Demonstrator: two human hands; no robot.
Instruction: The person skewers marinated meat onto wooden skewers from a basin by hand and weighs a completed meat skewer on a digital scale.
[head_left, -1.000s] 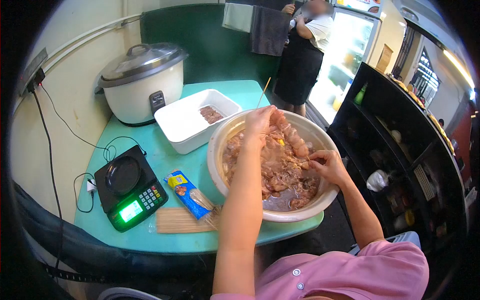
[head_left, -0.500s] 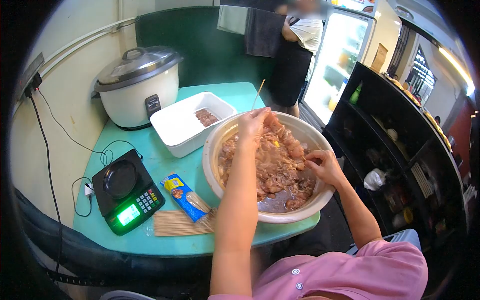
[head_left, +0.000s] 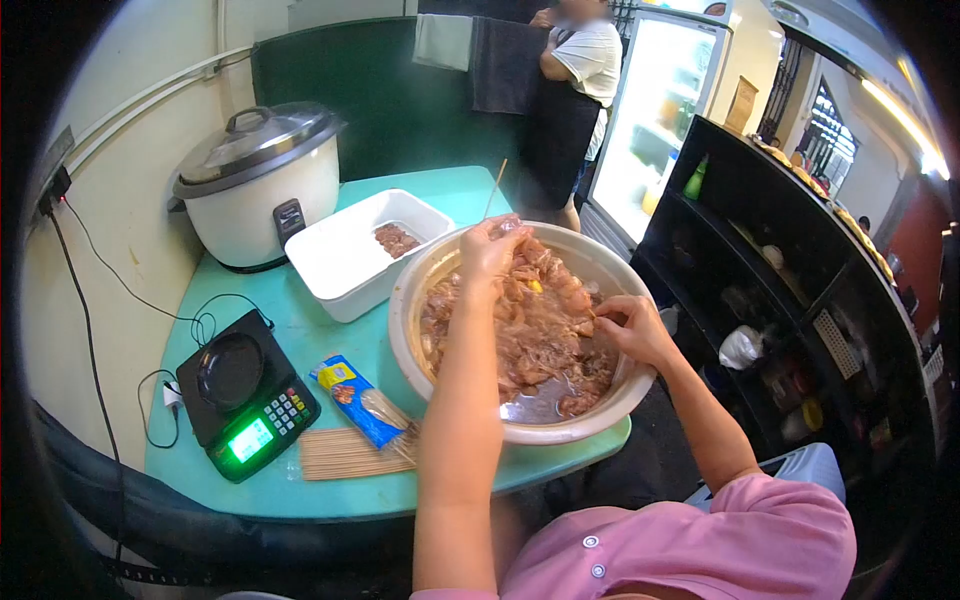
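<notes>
A wide cream bowl [head_left: 403,352] holds a heap of raw marinated meat [head_left: 530,335] in brownish liquid. My left hand [head_left: 487,258] is closed over the bowl's far side, with raw meat at its fingertips. A thin bamboo skewer [head_left: 497,185] sticks up from that hand; its lower end is hidden by the fingers and meat. My right hand [head_left: 637,330] is closed in a pinch on a piece of meat [head_left: 594,318] at the bowl's right side. Left of the bowl, a white tub [head_left: 335,255] has a small group of meat pieces [head_left: 396,240] in it.
A blue packet [head_left: 352,395] and a row of bamboo skewers [head_left: 345,456] lie beside a lit digital scale [head_left: 245,390]. A large rice cooker [head_left: 262,205] stands at the table's back left. Black shelves [head_left: 770,290] are at right. Another person [head_left: 578,75] stands behind near a fridge [head_left: 655,120].
The whole view has shifted slightly. My left hand still holds the skewer, with a little more meat showing at its fingertips. My right hand keeps its pinch at the bowl's right side.
</notes>
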